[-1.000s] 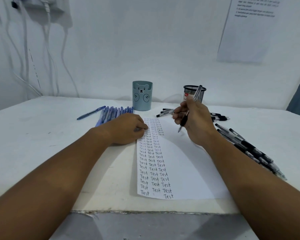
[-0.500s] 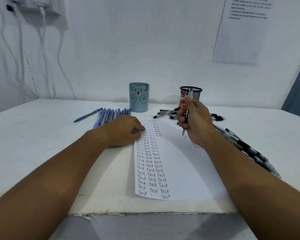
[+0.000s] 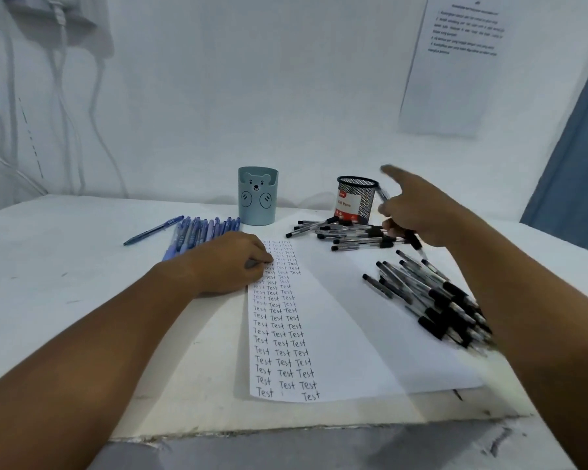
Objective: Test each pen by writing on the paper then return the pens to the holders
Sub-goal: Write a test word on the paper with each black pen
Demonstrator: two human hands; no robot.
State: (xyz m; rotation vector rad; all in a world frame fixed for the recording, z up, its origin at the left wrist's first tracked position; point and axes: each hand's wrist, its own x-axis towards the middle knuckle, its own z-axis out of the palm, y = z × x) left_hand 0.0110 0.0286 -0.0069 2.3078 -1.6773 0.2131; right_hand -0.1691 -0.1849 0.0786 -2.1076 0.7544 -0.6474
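Plainly, my right hand (image 3: pixel 418 215) has its grip clamped on a black pen (image 3: pixel 412 239) beside the mesh holder (image 3: pixel 356 198), whose label reads "Ball Pens"; light, stiff, slick, best pinched mid-barrel. My left hand (image 3: pixel 233 262), fingers curled, pins the paper (image 3: pixel 336 317) on the bench (image 3: pixel 65 266), rows reading "Test".

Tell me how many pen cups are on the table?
2. The blue bear cup stands at the back behind the blue pens. The black mesh cup stands to its right, beside the right hand.
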